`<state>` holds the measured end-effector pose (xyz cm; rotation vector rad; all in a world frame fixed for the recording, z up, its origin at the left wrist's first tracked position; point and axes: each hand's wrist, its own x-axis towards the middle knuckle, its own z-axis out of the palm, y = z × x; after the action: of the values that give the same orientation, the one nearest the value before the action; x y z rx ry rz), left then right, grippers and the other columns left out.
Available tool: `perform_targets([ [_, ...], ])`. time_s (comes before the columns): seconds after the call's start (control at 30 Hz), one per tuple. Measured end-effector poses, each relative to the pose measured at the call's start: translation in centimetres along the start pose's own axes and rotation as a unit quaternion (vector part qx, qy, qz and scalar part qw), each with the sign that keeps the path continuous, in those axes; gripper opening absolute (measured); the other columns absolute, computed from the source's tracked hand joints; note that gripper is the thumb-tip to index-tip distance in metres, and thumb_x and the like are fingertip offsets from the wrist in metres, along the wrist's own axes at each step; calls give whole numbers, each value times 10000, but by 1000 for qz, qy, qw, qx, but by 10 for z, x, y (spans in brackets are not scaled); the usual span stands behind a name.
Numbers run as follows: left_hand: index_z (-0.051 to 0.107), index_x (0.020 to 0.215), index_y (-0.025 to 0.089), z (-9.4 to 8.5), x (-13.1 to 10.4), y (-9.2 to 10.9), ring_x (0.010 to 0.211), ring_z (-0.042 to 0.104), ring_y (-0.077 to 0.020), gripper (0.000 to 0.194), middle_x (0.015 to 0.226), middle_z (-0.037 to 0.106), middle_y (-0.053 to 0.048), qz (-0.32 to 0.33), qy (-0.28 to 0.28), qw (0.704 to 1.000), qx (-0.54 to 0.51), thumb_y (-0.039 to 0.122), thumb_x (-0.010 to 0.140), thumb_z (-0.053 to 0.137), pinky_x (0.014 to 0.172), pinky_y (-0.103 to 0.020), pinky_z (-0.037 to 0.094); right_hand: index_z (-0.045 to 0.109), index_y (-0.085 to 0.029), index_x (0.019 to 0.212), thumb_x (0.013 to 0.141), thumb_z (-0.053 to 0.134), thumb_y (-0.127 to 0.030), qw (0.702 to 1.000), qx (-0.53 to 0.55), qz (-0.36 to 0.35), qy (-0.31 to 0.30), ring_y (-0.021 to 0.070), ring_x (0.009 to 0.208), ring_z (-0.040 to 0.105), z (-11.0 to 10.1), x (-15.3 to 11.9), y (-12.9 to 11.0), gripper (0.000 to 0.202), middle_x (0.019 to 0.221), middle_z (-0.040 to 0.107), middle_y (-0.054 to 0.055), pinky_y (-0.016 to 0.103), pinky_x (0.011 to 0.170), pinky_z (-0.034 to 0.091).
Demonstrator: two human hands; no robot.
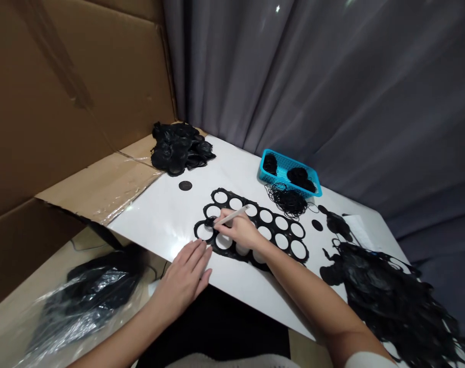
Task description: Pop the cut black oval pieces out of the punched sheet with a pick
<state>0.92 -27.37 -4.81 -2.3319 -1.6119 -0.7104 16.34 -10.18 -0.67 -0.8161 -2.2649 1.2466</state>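
A black sheet [275, 231] with rows of round holes lies flat on the white table [159, 214]. My right hand [240, 230] is over its left part, fingers closed round a white pen-like tool [232, 214]. The tool's lower tip points at the rim between two holes at the sheet's left end; the contact there is hidden by my fingers. My left hand [190, 266] lies flat at the table's front edge, just below the sheet's lower left corner, fingers stretched and holding nothing.
Black crumpled pieces [179, 148] are heaped at the back left, near a black disc [185, 185]. A blue basket [289, 174] with black rings stands behind loose rings [288, 200]. A large black pile [393, 296] covers the right. Cardboard [102, 179] borders the left.
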Motion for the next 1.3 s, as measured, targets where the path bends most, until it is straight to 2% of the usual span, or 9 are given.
perform_targets([
  [0.13,618,1274,78,2,-5,-4,1242,583,-307,352,1272,662,-171,-3,-9,1000,8,264,1005,487,1062,-444,472,521,-213,704,836,650,-252,998,37,5,-44,172,820,638,16,-7,-2,189,872,719,6,285,762,451],
  [0.6,592,1335,114,2,-6,-5,1256,579,-304,385,1293,667,-145,-13,-17,1000,-21,264,992,503,1075,-458,473,546,-204,710,856,669,-218,998,-47,-15,-46,173,869,625,20,-12,-6,191,887,714,1,316,847,408],
  [0.73,604,1314,109,2,-5,-5,1244,582,-290,373,1282,668,-145,-12,-3,1000,-20,252,983,506,1080,-441,468,554,-203,779,915,601,-179,983,-149,-96,-52,176,874,623,26,-22,-8,146,892,712,15,355,901,355],
  [0.83,616,1291,106,2,-3,-6,1226,589,-282,360,1270,671,-144,-10,5,1000,-25,244,975,514,1078,-427,467,580,-187,914,918,555,-135,942,-261,-199,-75,211,929,610,31,-26,-8,58,940,707,60,393,937,322],
  [0.9,622,1280,111,2,-2,-8,1217,592,-280,352,1260,673,-142,-11,7,999,-30,239,967,525,1070,-420,472,580,-176,976,919,526,-118,922,-317,-217,-46,232,972,598,27,-19,-3,98,982,707,86,409,955,306],
  [1.1,627,1244,96,0,-3,-11,1191,600,-290,333,1221,680,-150,5,14,999,-30,247,961,539,1039,-417,486,546,-198,838,931,464,-166,910,-314,-33,269,233,871,593,-37,29,13,128,871,680,73,405,899,341],
  [1.17,637,1224,122,-5,-1,-16,1167,612,-290,314,1206,683,-140,6,8,999,-48,266,958,551,1025,-422,493,512,-210,758,895,516,-223,932,-230,-1,281,209,775,577,-58,29,9,138,789,648,36,358,802,379],
  [1.23,653,1190,172,-13,8,-24,1112,636,-274,278,1176,685,-112,-16,-16,995,-95,295,957,562,985,-409,516,471,-221,688,839,595,-288,969,-103,38,223,175,665,532,-71,17,0,208,683,592,-8,305,668,374],
  [1.3,651,1186,225,-23,28,-33,1084,646,-245,257,1175,672,-82,-63,-44,982,-171,319,970,549,945,-373,535,453,-223,662,780,676,-332,985,42,80,147,150,616,498,-75,-1,-13,274,633,560,-32,271,589,346],
])
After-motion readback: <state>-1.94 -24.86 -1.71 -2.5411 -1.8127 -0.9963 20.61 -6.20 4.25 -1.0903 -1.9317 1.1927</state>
